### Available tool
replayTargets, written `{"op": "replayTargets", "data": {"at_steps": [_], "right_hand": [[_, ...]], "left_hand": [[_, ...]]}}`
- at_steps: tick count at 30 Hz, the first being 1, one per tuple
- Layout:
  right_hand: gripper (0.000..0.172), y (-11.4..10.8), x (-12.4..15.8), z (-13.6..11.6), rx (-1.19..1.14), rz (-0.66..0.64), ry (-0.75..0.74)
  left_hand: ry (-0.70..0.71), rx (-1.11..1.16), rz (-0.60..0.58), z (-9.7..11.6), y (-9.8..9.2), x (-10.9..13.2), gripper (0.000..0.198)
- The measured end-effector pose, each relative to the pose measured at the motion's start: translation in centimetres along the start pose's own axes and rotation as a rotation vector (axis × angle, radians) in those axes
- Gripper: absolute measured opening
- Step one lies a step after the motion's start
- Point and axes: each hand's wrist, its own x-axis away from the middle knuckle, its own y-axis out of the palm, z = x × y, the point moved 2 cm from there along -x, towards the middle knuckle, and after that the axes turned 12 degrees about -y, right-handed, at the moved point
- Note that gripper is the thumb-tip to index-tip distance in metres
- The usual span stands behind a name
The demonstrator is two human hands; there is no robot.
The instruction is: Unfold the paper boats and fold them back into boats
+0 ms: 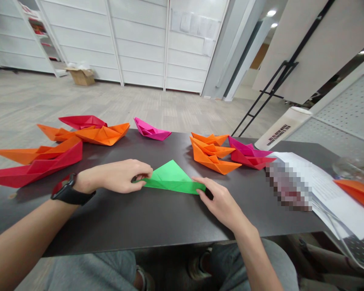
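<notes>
A sheet of green origami paper (171, 180) lies folded into a triangular shape on the dark table (139, 226), between my hands. My left hand (121, 176) pinches its left corner, with a black watch (71, 192) on the wrist. My right hand (221, 200) grips the right end, and its fingers partly hide that corner. Beyond the hands stand paper boats: a pink one (151, 130), a large orange one (100, 135), and a red one (33, 165) at the left. An orange boat (212, 161) stands to the right.
A stack of white papers (324, 190), partly pixelated, lies at the table's right, under an orange paper piece (358, 194). A clear plastic object (352, 167) sits behind them. A white tube (283, 127) leans at the far edge. A cardboard box (81, 76) stands on the floor beyond.
</notes>
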Motion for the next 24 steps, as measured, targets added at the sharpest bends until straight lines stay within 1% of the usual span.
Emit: {"op": "replayTargets", "data": {"at_steps": [2, 5, 8, 11, 14, 16, 17, 19, 22, 24], "right_hand": [[0.036, -0.1, -0.1, 0.1, -0.003, 0.017, 0.000], [0.031, 0.0, -0.1, 0.2, 0.004, 0.012, -0.010], [0.024, 0.2, -0.1, 0.4, 0.057, -0.007, -0.012], [0.026, 0.4, 0.0, 0.5, 0.127, -0.024, -0.028], [0.027, 0.2, 0.1, 0.3, 0.215, -0.034, -0.050], [0.025, 0.1, 0.0, 0.0, 0.280, -0.026, -0.065], [0.025, 0.1, -0.1, -0.2, 0.307, -0.021, -0.081], [0.029, 0.2, -0.2, -0.7, 0.326, -0.042, -0.138], [0.038, 0.6, -0.2, -1.4, 0.254, -0.125, -0.228], [0.037, 0.8, -0.2, -1.7, 0.206, -0.133, -0.213]], "left_hand": [[-0.022, -0.014, 0.029, -0.3, 0.0, -0.1, 0.009], [-0.046, 0.004, 0.055, -1.1, 0.1, -0.3, 0.016], [-0.025, 0.031, 0.071, -1.9, 0.2, -0.7, 0.020], [-0.010, 0.020, 0.070, -2.6, 0.5, -0.9, 0.023], [-0.085, 0.051, 0.104, -3.1, 0.5, -1.0, 0.019], [-0.140, 0.078, 0.125, -3.0, 0.4, -1.0, 0.018], [-0.141, 0.084, 0.125, -2.8, 0.4, -1.0, 0.017], [-0.080, 0.076, 0.106, -2.3, 0.4, -1.0, 0.018], [0.011, 0.025, 0.077, -1.7, 0.5, -0.9, 0.025], [0.009, -0.004, 0.076, -1.5, 0.6, -0.8, 0.025]]}}
